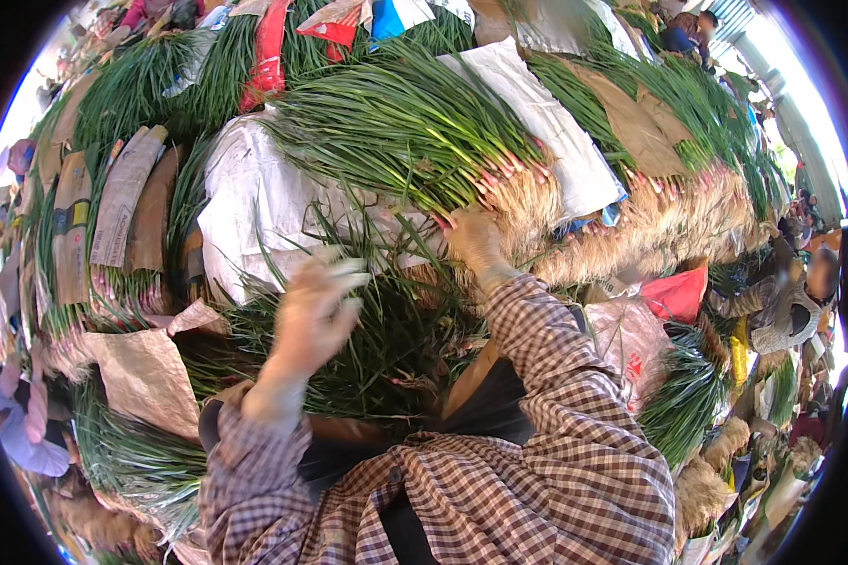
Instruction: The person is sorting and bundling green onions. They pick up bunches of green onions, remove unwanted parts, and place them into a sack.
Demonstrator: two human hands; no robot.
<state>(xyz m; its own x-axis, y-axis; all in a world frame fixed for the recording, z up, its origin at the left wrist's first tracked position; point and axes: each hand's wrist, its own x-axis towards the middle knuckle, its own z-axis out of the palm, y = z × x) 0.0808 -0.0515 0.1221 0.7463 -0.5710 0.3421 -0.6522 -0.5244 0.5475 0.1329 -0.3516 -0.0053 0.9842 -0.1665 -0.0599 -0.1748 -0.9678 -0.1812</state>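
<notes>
A broad pile of green onions (396, 120) with pink stem bases and long straw-coloured roots (530, 205) lies before me. My right hand (477, 236) grips pinkish stem bases at the near edge of the pile, beside the roots. My left hand (318, 304) is raised and blurred by motion, over loose green leaves; whether it holds anything cannot be told. White woven sacking (254, 191) covers a bulky heap beyond my left hand. Another white woven sheet (544, 127) lies across the right side of the pile.
Loose leaves and a few stems (410, 381) litter the ground between my knees. More onion bundles (141, 445) lie at left, beside a tan sack piece (141, 374). At right are a pink plastic sack (625, 346), further bundles (685, 388) and a co-worker (784, 311).
</notes>
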